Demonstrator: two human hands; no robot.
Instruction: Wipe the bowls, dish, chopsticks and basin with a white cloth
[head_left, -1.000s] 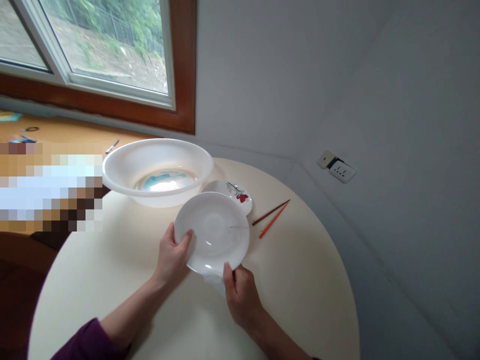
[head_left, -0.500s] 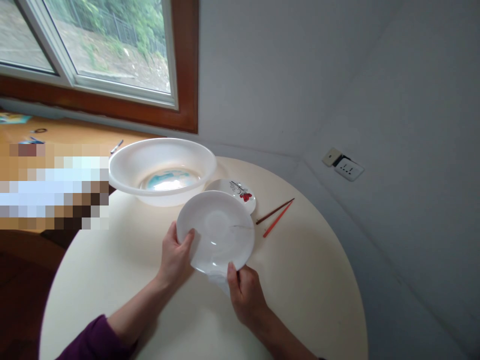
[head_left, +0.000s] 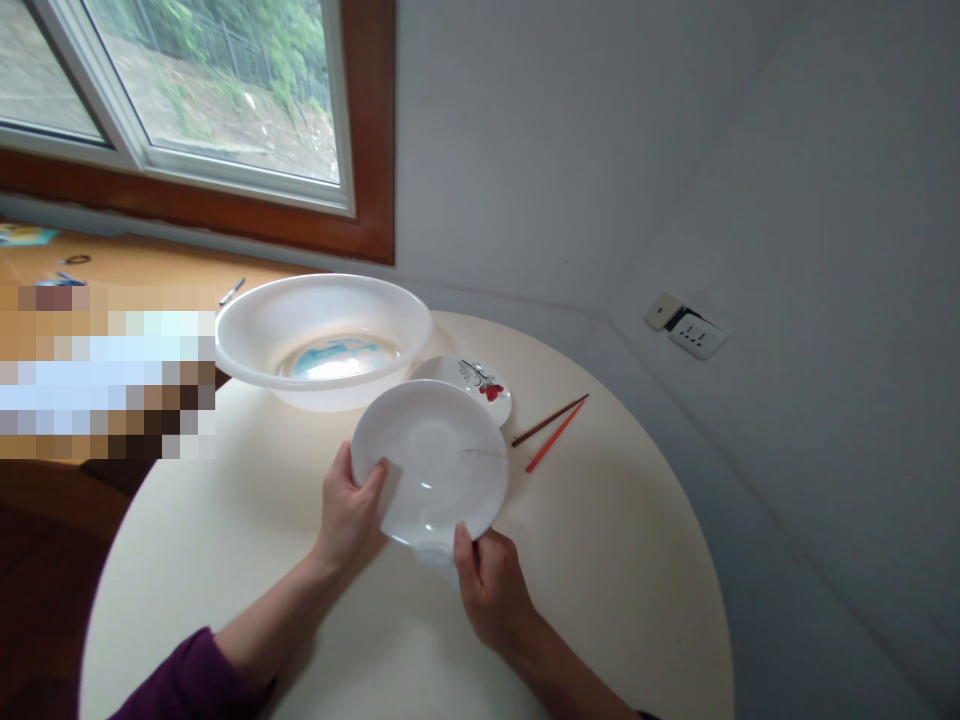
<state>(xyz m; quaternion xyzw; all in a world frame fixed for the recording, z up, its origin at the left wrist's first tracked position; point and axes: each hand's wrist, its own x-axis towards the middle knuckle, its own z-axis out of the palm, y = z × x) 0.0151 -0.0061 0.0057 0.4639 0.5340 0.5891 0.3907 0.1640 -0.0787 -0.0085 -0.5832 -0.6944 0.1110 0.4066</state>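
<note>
I hold a plain white plate (head_left: pixel 431 460) just above the round cream table (head_left: pixel 622 560), tilted toward me. My left hand (head_left: pixel 346 515) grips its left rim, thumb on top. My right hand (head_left: pixel 487 585) pinches the near rim together with a white cloth or tissue (head_left: pixel 433 556) that peeks out below the plate. A thin dark line runs across the plate's right side. Behind it lies a second white plate with a red flower print (head_left: pixel 480 385).
A large white plastic basin (head_left: pixel 322 340) with a little water stands at the table's back left. Two chopsticks (head_left: pixel 551 425), one brown and one red, lie to the right of the plates. A wooden sill with small items runs under the window; a wall socket (head_left: pixel 688 332) sits on the right.
The view shifted slightly one second ago; since then both hands and the plate have stayed almost still.
</note>
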